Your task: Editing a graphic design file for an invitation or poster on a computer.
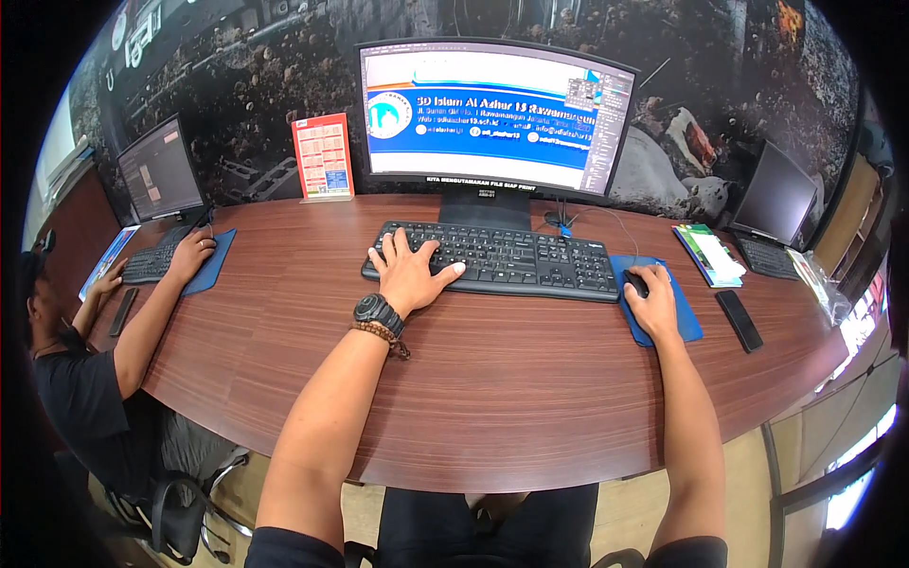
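My left hand (409, 272) rests with fingers spread over the left part of a black keyboard (511, 257). A dark watch (379, 312) and a beaded bracelet (377, 331) circle that wrist. To the right, my right hand (653, 301) is wrapped over a black computer mouse (636, 282), which lies on a blue mouse pad (684, 322). Behind the keyboard stands a wide curved monitor (492, 118). Its screen shows a blue and white design with a round emblem and lines of lettering, beside editing panels.
A co-worker (90, 379) sits at the left, hands at another keyboard (151, 262) and monitor (163, 175). A red and white desk calendar (324, 156) stands left of my monitor. Rightward on the brown desk (511, 379) lie a black phone (739, 320), booklets (708, 256) and a third monitor (775, 196).
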Motion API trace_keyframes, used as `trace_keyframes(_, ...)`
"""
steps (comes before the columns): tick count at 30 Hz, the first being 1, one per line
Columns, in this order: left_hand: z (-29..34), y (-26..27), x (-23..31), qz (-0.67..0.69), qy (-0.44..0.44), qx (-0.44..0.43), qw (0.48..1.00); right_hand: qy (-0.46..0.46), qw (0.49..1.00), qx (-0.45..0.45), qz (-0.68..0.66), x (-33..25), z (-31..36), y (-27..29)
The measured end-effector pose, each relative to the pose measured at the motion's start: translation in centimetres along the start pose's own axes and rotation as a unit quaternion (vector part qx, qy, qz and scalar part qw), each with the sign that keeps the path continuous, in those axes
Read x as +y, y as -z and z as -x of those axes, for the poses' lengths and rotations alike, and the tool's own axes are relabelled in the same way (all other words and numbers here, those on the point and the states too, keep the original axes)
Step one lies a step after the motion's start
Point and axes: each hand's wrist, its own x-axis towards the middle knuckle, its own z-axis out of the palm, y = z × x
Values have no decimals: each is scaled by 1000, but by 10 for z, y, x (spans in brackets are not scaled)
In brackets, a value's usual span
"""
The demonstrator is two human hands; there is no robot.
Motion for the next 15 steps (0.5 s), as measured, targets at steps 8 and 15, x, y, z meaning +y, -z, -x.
trace_keyframes(8, 1, 1, -2, -6, -3, -4, 1000, -39, 999, 1, 3, 1, -2, -3)
trace_keyframes(15, 1, -1, 1, -4, -5, 9, 1000, -6, 1000, -7, -15, 2, -1, 2)
